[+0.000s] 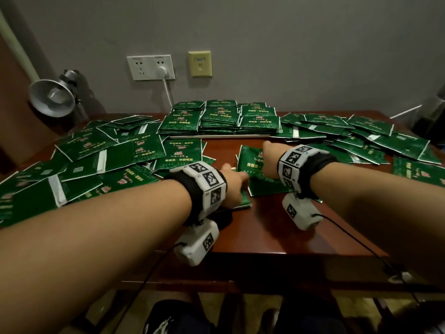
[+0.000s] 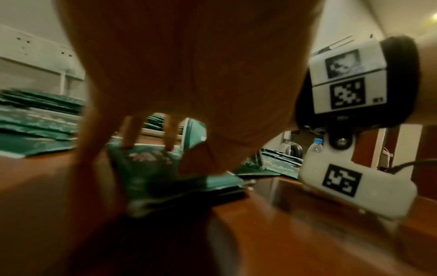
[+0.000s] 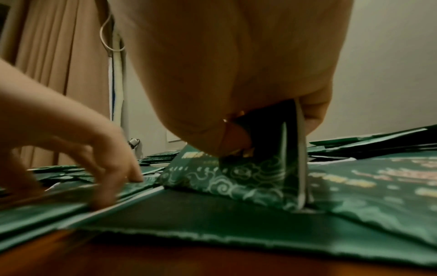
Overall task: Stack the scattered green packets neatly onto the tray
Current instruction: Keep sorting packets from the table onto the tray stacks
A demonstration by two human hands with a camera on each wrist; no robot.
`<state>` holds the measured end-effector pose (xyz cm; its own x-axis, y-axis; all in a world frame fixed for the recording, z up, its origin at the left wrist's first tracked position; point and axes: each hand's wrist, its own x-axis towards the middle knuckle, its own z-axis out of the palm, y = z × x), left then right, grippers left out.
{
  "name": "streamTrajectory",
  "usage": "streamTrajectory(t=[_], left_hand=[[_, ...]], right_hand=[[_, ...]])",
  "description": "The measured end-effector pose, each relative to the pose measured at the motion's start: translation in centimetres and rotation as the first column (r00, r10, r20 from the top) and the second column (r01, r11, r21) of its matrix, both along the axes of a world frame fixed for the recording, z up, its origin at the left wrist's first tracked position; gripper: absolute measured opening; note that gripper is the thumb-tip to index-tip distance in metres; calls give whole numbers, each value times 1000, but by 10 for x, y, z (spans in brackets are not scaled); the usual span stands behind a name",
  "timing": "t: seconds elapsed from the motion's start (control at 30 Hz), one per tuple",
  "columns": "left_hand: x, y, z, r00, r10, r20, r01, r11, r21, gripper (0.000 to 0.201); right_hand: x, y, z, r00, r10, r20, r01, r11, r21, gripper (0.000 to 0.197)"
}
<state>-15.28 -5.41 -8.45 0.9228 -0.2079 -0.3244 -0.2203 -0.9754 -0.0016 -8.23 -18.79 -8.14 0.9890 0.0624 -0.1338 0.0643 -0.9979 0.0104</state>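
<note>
From my remote seat I see both hands at work mid-table. The right hand [image 1: 269,156] pinches a green packet [image 3: 279,153] on edge between thumb and fingers, standing it upright above other packets lying flat. The left hand [image 1: 233,184] rests spread fingertips [image 3: 136,177] on a small flat stack of packets [image 2: 179,188] just beside it. Neat piles already fill the tray [image 1: 216,135] at the wooden table's [image 1: 265,239] far edge; loose packets [image 1: 96,162] sprawl to both sides.
</note>
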Motion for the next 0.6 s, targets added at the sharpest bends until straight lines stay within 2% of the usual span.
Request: streamTrajectory(t=[0.07,0.13,0.17,0.23,0.27,0.33,0.4,0.47,0.53,0.6], left_hand=[[1,6,0,1000,10,21,-7,991,-136,20],[1,12,-3,987,134,87,-110,964,-240,16],[2,14,-5,975,184,124,-152,962,-227,37],[-1,16,-11,956,249,157,-242,968,-62,92],[-3,16,-13,948,272,164,-278,960,13,109],[-3,16,-17,930,344,132,-353,935,45,120],[-2,15,-15,918,392,62,-392,920,-4,117],[1,16,-8,930,367,17,-365,927,-87,96],[3,19,-1,949,316,-7,-316,944,-93,70],[0,22,4,958,286,-2,-286,958,-4,58]], right_hand=[[-2,1,0,1000,1,-4,-1,1000,8,38],[-2,1,0,1000,-9,3,9,1000,16,40],[-3,1,1,1000,-10,2,9,1000,21,42],[-5,-1,1,1000,-12,3,12,999,34,47],[-7,-2,1,1000,-10,-16,10,1000,28,53],[-8,-4,3,995,2,-96,-4,1000,-24,75],[-9,-4,6,991,15,-135,-26,996,-84,97],[-8,-5,7,994,42,-98,-51,994,-95,103],[-9,-7,7,996,60,-58,-64,996,-69,92],[-11,-7,7,997,79,-14,-79,996,-39,78]])
